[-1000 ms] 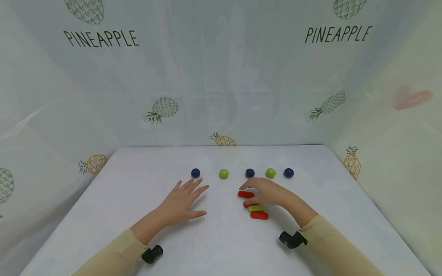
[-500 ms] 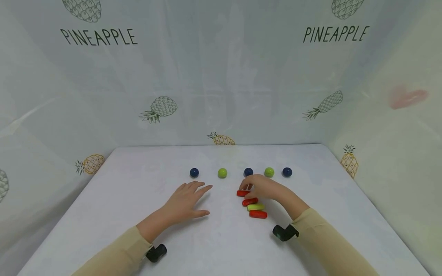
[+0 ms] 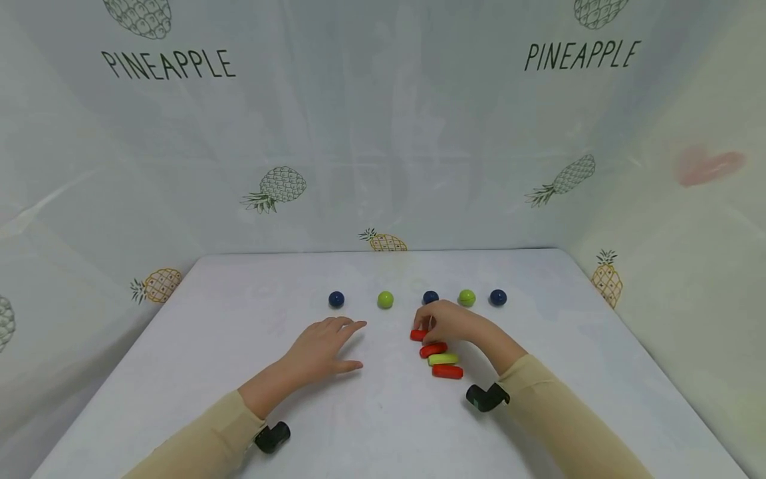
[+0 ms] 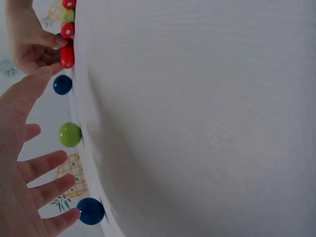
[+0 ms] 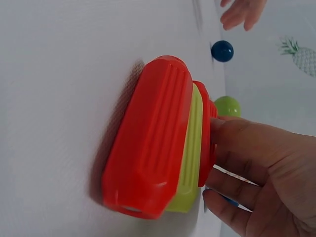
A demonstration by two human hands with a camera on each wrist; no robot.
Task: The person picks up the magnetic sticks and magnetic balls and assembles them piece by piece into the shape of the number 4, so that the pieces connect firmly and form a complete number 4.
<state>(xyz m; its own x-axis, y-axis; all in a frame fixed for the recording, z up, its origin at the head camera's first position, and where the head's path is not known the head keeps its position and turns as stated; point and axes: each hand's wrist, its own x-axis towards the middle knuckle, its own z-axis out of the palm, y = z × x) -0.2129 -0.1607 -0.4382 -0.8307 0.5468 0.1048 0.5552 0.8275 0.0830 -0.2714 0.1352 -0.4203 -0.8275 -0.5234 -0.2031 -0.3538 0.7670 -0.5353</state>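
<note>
While the right hand [image 3: 451, 320] pinches it and the left hand [image 3: 320, 349] spreads its fingers, the farthest red block [image 3: 417, 335] lies roughly crosswise on the white surface [image 3: 371, 426], one end pointing left, long and glossy.

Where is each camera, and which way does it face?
Head: on the head, facing forward and down at the white table; left hand, right hand, beige sleeves show.
Left wrist: on that wrist, looking along the table at a glossy blue ball and glossy green ball; both hands show.
Right wrist: on that wrist, facing a glossy red ridged rod; parts of both hands show.
Wrist views share both balls.
</note>
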